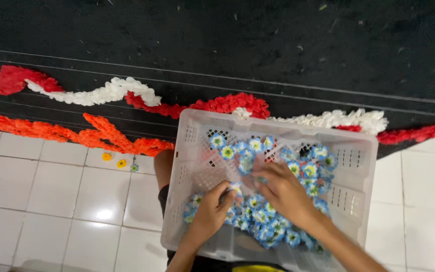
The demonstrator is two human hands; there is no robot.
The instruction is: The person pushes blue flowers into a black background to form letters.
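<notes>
Both hands are down in the white plastic crate (197,151) on my lap: my left hand (211,210) pinches one blue paper flower (234,188), and my right hand (284,191) lies loosely spread, fingers digging into the heap of blue flowers (258,214). Beyond the crate, red and white garlands (127,95) and an orange garland (91,133) trail across the dark floor and white tiles (56,196).

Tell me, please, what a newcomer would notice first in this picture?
First, the white plastic crate at the bottom centre, filled with blue flowers, where the left hand and right hand are working. Behind it, a red and white garland winds across the dark mat, with an orange garland at its left edge.
</notes>
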